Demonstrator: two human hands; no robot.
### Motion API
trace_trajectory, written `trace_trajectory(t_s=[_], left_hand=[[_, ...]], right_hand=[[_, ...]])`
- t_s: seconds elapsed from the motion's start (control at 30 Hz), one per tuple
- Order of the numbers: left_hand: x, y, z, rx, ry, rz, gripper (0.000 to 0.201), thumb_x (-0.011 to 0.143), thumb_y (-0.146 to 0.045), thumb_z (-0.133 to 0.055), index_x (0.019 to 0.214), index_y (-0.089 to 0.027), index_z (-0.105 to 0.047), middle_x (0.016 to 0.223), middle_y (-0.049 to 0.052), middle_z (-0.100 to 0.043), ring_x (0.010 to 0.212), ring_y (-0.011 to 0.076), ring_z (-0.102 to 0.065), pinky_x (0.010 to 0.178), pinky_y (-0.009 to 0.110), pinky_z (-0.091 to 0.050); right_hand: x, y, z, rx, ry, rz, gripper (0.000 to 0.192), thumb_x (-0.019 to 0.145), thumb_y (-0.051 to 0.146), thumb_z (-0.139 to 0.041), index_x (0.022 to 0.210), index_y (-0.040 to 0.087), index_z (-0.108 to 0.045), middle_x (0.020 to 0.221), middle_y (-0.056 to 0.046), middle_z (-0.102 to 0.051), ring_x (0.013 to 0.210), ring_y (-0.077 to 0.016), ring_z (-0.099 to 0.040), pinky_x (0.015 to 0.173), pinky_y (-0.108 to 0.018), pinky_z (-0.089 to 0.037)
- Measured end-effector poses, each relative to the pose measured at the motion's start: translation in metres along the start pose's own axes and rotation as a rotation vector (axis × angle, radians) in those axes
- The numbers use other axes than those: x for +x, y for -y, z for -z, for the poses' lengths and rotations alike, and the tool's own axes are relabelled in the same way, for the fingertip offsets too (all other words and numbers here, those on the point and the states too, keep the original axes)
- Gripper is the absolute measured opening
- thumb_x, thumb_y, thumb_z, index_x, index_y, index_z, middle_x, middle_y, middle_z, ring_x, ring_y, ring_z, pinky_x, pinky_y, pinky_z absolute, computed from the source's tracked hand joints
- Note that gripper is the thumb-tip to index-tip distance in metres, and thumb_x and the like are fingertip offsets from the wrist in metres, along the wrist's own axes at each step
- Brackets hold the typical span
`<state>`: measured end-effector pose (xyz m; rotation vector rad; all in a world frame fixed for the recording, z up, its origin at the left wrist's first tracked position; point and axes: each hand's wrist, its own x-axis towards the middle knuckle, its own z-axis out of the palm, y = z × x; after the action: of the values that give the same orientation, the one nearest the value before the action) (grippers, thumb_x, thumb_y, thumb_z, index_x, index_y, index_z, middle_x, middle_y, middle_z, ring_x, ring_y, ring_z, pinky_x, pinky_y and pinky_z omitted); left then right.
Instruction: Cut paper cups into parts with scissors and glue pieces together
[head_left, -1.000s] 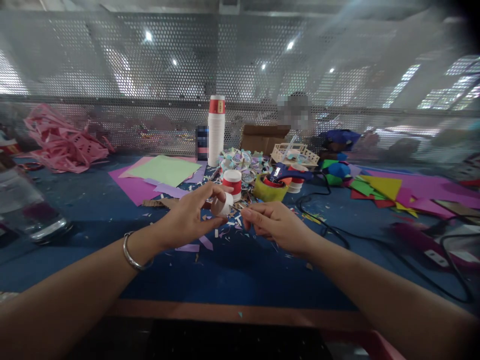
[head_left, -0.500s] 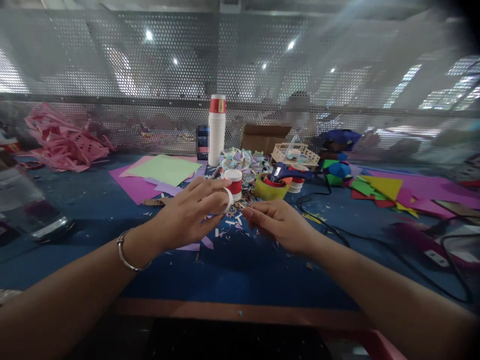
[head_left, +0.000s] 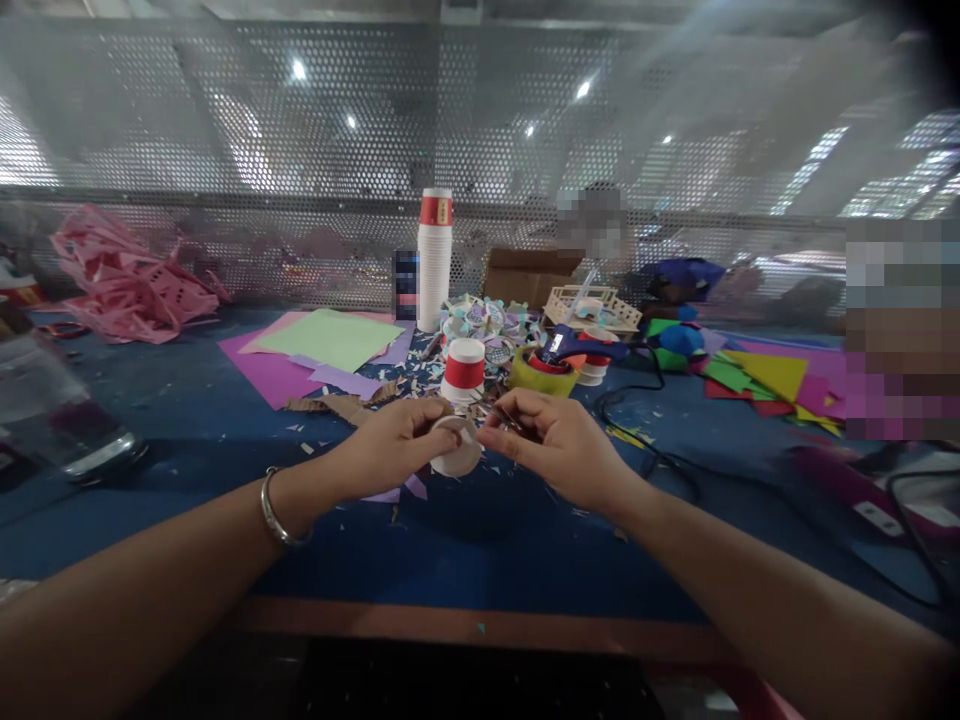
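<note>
Holding a small white cup (head_left: 457,452) between both hands, just above the blue table (head_left: 465,545) at centre, I seem to be mid-trim on its rim. My left hand (head_left: 390,445) pinches the cup from the 9 o'clock side, thumb and fingers closed on its wall. My right hand (head_left: 559,440) sits at 3 o'clock, fingers curled around what look like thin scissors (head_left: 501,414); the blades are too small and blurred to say whether they are parted or closed. The two hands nearly touch over the cup.

The cup lies tipped over, not upright. One round end faces roughly toward me, so its long axis runs from 6 to 12 o'clock, away from my body. I cannot tell whether that end is the mouth or the base.

My judgement is that the next move calls for a steady left pinch, turning the cup a little at a time so the tool meets fresh rim, and light pressure so the thin wall does not crush.

At 12 o'clock, just beyond my hands, a red-banded cup (head_left: 464,368) stands upside down among paper scraps. Farther at 12 rises a tall cup stack (head_left: 434,262). Coloured sheets (head_left: 330,340) lie at 11 o'clock.
</note>
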<state>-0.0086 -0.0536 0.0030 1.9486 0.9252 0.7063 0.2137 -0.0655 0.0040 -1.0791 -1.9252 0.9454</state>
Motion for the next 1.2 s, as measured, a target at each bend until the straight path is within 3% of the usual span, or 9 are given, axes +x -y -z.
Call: trace_trajectory(t_s=[0.17,0.47,0.77,0.97,1.2], left_hand=[[-0.0043,-0.0007,-0.0003,0.038,0.037,0.001,0.023,0.089,-0.036,-0.056,0.077,-0.017,-0.061,0.078,0.003,-0.059,0.066,0.0132,-0.057,0.056,0.024,-0.046],[-0.0047,-0.0058,-0.0046,-0.180,0.082,0.159,0.029,0.091,-0.044,-0.059,0.087,-0.016,-0.061,0.076,0.001,-0.063,0.057,0.0113,-0.062,0.053,0.023,-0.053],[-0.0064,-0.0078,-0.0040,-0.304,0.103,0.212,0.027,0.089,-0.040,-0.064,0.087,-0.014,-0.068,0.073,0.001,-0.064,0.054,0.0091,-0.057,0.046,0.019,-0.047],[-0.0067,-0.0095,-0.0065,-0.337,0.060,0.223,0.029,0.087,-0.042,-0.067,0.092,-0.014,-0.066,0.077,0.003,-0.067,0.059,0.0121,-0.063,0.054,0.025,-0.056],[-0.0069,-0.0074,-0.0052,-0.407,0.049,0.174,0.033,0.081,-0.044,-0.077,0.089,-0.013,-0.069,0.079,0.005,-0.069,0.064,0.0131,-0.066,0.058,0.025,-0.057]], right_hand=[[-0.0011,-0.0005,-0.0052,0.022,0.040,0.033,0.027,0.088,0.044,-0.072,0.084,0.017,-0.065,0.078,0.000,-0.060,0.069,-0.0129,-0.051,0.062,-0.026,-0.040],[0.0039,-0.0009,-0.0008,0.157,0.049,-0.089,0.032,0.079,0.046,-0.079,0.083,0.017,-0.068,0.072,0.001,-0.058,0.066,-0.0123,-0.050,0.061,-0.026,-0.037],[0.0030,0.0032,-0.0028,0.233,0.080,-0.137,0.034,0.076,0.047,-0.081,0.080,0.016,-0.067,0.069,0.003,-0.056,0.060,-0.0094,-0.042,0.055,-0.025,-0.031],[0.0035,0.0023,-0.0015,0.199,0.051,-0.111,0.035,0.079,0.049,-0.079,0.081,0.017,-0.067,0.069,0.003,-0.055,0.058,-0.0088,-0.039,0.053,-0.024,-0.030],[0.0020,0.0055,-0.0007,0.162,0.051,-0.092,0.037,0.078,0.052,-0.078,0.079,0.017,-0.067,0.063,0.004,-0.049,0.055,-0.0088,-0.036,0.049,-0.024,-0.026]])
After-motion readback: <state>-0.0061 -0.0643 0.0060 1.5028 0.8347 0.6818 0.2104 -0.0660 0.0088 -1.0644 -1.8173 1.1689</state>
